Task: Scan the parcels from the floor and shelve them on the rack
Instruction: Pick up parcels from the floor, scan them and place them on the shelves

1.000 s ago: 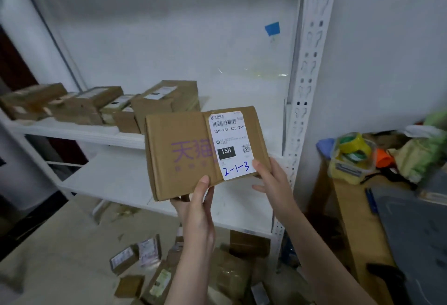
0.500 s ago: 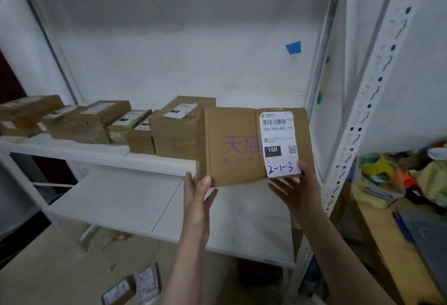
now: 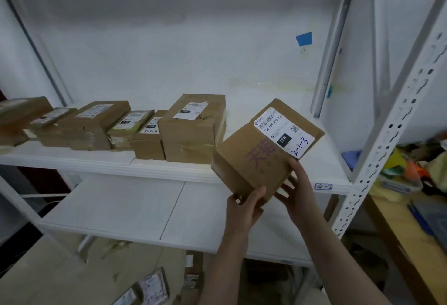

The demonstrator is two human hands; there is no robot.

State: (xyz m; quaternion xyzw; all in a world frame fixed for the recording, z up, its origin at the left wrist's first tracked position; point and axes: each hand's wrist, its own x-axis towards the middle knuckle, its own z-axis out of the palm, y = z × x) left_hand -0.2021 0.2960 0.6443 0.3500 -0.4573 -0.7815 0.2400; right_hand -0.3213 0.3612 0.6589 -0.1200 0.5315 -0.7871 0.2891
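Parcel (image 3: 261, 157) labelled 2-1-3, tilted, held over the front edge of the upper shelf (image 3: 169, 169) near its right end, beside a row of shelved boxes (image 3: 191, 132). Left hand (image 3: 244, 206) grips its lowest corner; right hand (image 3: 299, 192) clasps the adjoining edge.

Background stuff we can see: a plain white wall (image 3: 169, 50) fills most of the top half. A square of blue tape (image 3: 304, 39) is stuck on it upper right, with a smaller blue scrap (image 3: 330, 91) a bit lower, partly hidden. There's a yellowish tape smear (image 3: 254, 82) on the wall left of that scrap. Along the right edge sits a wooden table (image 3: 406, 237), pretty cluttered. It has a blue cloth (image 3: 352, 157) at its far corner, a yellow bundle (image 3: 396, 162) with an orange bit (image 3: 414, 168) beside it, a blue pen (image 3: 419, 220), and a dark grey flat thing (image 3: 435, 217) we can't identify. Lower left is pale floor (image 3: 48, 268), with a white cable (image 3: 43, 194) above it near the left edge.
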